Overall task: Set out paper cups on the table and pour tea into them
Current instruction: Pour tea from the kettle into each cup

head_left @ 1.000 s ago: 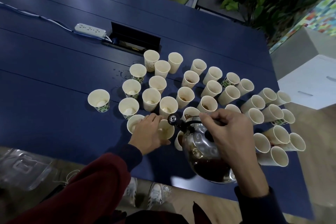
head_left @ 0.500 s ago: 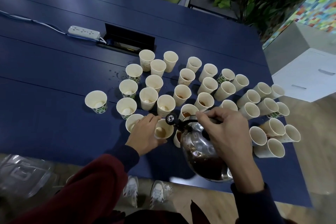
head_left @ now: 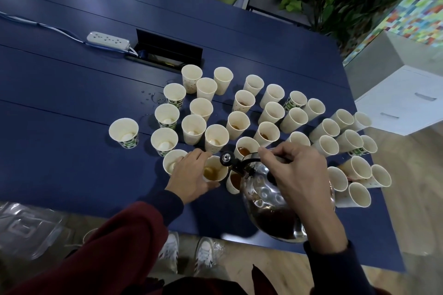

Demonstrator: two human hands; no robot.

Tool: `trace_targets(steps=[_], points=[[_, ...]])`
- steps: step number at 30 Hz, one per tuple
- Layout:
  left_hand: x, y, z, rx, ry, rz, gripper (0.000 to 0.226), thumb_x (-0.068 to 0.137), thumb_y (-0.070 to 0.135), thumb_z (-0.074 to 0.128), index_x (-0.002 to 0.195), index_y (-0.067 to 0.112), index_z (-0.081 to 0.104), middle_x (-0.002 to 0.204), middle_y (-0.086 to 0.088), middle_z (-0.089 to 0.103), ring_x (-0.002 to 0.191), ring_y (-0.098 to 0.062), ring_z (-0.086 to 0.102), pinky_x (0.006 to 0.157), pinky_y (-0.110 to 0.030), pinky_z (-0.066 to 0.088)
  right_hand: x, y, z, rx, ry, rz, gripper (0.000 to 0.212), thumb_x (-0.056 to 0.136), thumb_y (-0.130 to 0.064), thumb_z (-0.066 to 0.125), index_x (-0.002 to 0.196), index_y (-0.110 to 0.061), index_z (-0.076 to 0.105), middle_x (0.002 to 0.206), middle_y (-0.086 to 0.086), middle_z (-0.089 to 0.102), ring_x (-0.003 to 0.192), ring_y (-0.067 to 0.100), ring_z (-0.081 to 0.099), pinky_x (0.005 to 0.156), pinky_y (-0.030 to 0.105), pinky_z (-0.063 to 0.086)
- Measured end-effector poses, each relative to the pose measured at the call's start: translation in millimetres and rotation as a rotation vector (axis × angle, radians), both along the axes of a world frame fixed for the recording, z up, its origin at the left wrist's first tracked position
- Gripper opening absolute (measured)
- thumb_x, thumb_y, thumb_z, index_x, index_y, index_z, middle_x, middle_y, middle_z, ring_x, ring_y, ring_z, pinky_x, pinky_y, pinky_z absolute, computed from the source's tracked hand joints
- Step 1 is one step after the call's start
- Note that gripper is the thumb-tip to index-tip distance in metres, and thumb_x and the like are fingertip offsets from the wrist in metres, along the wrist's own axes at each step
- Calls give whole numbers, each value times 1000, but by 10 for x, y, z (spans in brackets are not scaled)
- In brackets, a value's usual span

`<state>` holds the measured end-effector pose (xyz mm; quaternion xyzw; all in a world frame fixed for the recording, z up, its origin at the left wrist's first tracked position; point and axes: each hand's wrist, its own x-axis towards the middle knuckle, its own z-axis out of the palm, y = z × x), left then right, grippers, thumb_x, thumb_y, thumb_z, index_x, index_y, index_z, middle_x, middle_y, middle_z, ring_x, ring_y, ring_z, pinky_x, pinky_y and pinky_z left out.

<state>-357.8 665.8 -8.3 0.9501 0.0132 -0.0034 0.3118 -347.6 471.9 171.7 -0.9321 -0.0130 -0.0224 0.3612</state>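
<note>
Hands by table [head_left: 72,175] edge; left hand [head_left: 191,179] wrapped round cup [head_left: 217,170]; right hand [head_left: 294,175] gripping kettle [head_left: 266,201] handle.

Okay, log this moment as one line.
step: pouring tea | left hand: holds cup with tea in it | right hand: grips kettle handle, spout over that cup | table: more cups set out

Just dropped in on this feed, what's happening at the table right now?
A person is pouring tea. The right hand grips the handle of a steel kettle, tipped so its spout sits over a paper cup that the left hand holds steady on the blue table. That cup already has tea in it, as do a few neighbouring cups. The cups on the right look empty.
</note>
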Motion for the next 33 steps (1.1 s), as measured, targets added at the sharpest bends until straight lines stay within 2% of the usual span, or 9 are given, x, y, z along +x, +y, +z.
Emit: trace_targets(steps=[4, 11, 18, 21, 23, 27, 30, 33], points=[[8, 11, -3, 4, 17, -3, 74, 68, 57, 81, 129, 26, 53, 117, 6, 54, 109, -17, 53, 91, -36, 40, 23, -17, -10, -1, -3, 11, 27, 81, -46, 73, 65, -24, 70, 58, -6, 66, 66, 22, 64, 68, 44, 54], [27, 47, 6, -16, 42, -10, 73, 67, 59, 81, 127, 27, 54, 116, 8, 54, 107, -16, 54, 90, -34, 41, 47, 5, -3, 9, -15, 15, 29, 79, -48, 71, 63, -24, 69, 57, -5, 64, 65, 23, 62, 67, 43, 53], [52, 102, -11, -17, 40, -36, 77, 63, 61, 82, 126, 26, 55, 114, 8, 54, 106, -16, 55, 88, -32, 40, 59, 12, 27, 51, -8, -7, 27, 82, -33, 76, 60, -19, 68, 57, 0, 65, 63, 22, 62, 65, 40, 53], [88, 151, -1, 11, 20, -47, 79, 60, 71, 75, 121, 25, 57, 110, 8, 55, 103, -16, 56, 86, -33, 42, 76, 1, 52, 126, 20, -53, 31, 82, -28, 75, 55, -20, 63, 53, -7, 62, 56, 13, 56, 61, 33, 45], [105, 173, 14, 11, -45, -16, 79, 62, 76, 67, 119, 23, 58, 108, 6, 57, 100, -17, 58, 85, -36, 45, 88, -6, 75, 209, 11, -80, 34, 84, -25, 75, 56, -15, 60, 49, -8, 54, 52, 9, 48, 60, 29, 39], [230, 223, 55, -36, -148, 68, 59, 77, 58, 67, 120, 19, 60, 109, 4, 59, 103, -21, 58, 84, -40, 43, 155, 29, 150, 360, -71, -135, 36, 88, -21, 71, 60, -3, 55, 53, 0, 45, 53, 12, 39, 57, 30, 35], [435, 263, 116, 49, -163, 78, 58, 77, 55, 61, 119, 14, 63, 106, -3, 58, 101, -28, 58, 79, -41, 43, 248, 79, 209, 374, -107, -131, 40, 89, -24, 67, 61, 1, 51, 52, 1, 41, 53, 13, 37, 55, 29, 34], [629, 254, 186, 125, -124, 37, 62, 74, 54, 60, 121, 14, 61, 112, -7, 58, 107, -32, 56, 84, -43, 40, 370, 102, 229, 338, -115, -116, 41, 90, -24, 65, 57, -5, 51, 49, -3, 41, 51, 13, 37, 53, 29, 34]])
